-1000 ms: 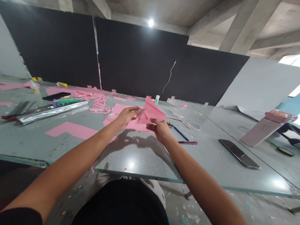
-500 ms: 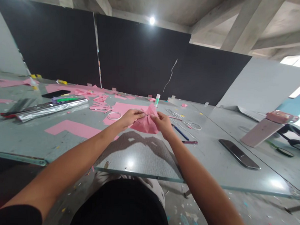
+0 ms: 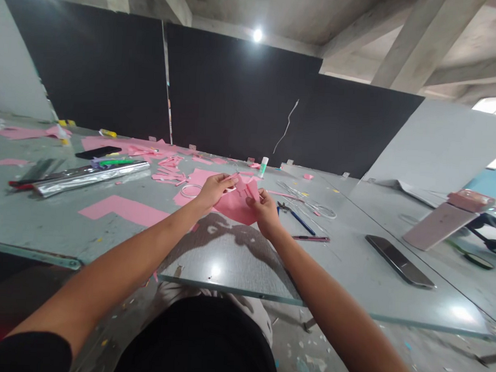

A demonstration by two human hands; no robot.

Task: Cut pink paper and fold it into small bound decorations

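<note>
Between my hands, above the table, is a folded and creased piece of pink paper (image 3: 239,206). My left hand (image 3: 215,190) pinches its left side between thumb and fingers. At the paper's right edge my right hand (image 3: 267,211) grips it with closed fingers. A thin wire seems to stick up near the left fingertips, but I cannot make out how it joins the paper. Behind the left hand lies a wire ring (image 3: 191,191) on pink paper. Pliers with blue handles (image 3: 302,221) and a dark pink pen (image 3: 311,238) rest to the right of my right hand.
A glue stick (image 3: 263,167) stands behind the paper. Coiled wire (image 3: 325,210) and a phone (image 3: 400,261) lie to the right. On the left are a foil roll (image 3: 92,179), pink scraps (image 3: 168,171) and a cut pink sheet (image 3: 123,209). The table's front edge (image 3: 235,289) is close to my body.
My fingers have shifted on the pink paper, which is now turned and opened differently, with a fold raised at its top. My right hand has moved slightly lower. The view has shifted a little.
</note>
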